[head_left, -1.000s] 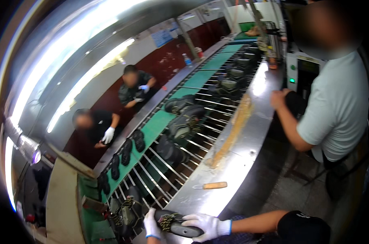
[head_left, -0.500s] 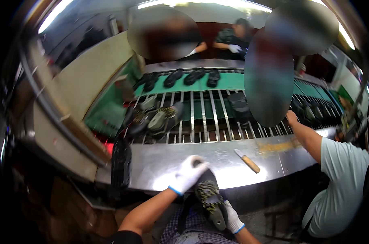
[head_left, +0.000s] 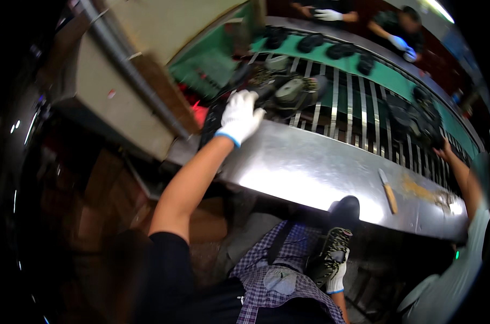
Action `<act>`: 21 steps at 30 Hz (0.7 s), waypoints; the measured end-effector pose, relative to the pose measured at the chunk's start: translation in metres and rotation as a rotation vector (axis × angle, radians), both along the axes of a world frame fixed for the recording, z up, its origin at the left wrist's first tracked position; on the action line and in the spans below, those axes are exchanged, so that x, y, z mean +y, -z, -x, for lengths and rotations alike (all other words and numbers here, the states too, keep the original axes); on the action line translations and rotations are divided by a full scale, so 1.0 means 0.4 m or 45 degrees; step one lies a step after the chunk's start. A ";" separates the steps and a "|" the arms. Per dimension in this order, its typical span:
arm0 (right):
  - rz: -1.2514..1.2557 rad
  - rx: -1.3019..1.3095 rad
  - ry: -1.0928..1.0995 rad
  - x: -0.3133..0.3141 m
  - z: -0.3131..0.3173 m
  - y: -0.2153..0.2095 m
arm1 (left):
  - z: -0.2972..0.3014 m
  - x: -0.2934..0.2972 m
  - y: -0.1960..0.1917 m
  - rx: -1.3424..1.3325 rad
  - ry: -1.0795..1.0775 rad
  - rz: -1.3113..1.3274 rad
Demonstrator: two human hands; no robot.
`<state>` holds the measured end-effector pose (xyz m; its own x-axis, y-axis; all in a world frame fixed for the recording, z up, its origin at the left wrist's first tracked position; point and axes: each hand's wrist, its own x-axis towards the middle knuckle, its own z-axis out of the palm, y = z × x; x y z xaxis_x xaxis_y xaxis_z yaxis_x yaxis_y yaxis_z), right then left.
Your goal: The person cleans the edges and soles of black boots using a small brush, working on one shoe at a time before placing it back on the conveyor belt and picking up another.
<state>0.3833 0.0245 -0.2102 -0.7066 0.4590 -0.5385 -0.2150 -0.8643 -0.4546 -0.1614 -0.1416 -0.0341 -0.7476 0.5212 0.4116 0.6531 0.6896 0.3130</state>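
My right hand [head_left: 338, 274], in a white glove with a blue cuff, grips a black shoe [head_left: 339, 236] with yellow-flecked laces over my lap, its toe pointing up at the bench's front edge. My left hand [head_left: 240, 116], gloved alike, is stretched out to the bench's left end. Its thumb stands apart from the fingers, and nothing shows between them. Right beside it is a black ridged shoe sole [head_left: 210, 125], partly covered by the hand; whether they touch I cannot tell. Shoes with laces [head_left: 292, 92] lie just beyond that hand.
A knife with a wooden handle [head_left: 389, 195] lies on the metal bench [head_left: 288, 154]. Behind are metal slats [head_left: 362, 113] and a green belt [head_left: 323, 55] with several black shoes. A co-worker's hand [head_left: 444, 150] is at shoes on the right. More people sit across.
My left hand has let go of the shoe's toe and reached forward-left to the black sole. The shoe stays in my right hand. The view has turned left and tilted.
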 end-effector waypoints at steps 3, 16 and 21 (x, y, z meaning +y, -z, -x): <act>-0.064 -0.008 -0.022 0.023 -0.008 0.012 | 0.122 -0.113 0.088 -0.375 -0.426 0.392; -0.152 -0.011 -0.174 0.079 0.020 0.000 | 0.149 -0.122 -0.008 -0.737 -0.376 0.229; 0.398 0.387 -0.353 0.084 0.105 -0.070 | -0.083 0.020 -0.110 -1.443 0.268 -0.491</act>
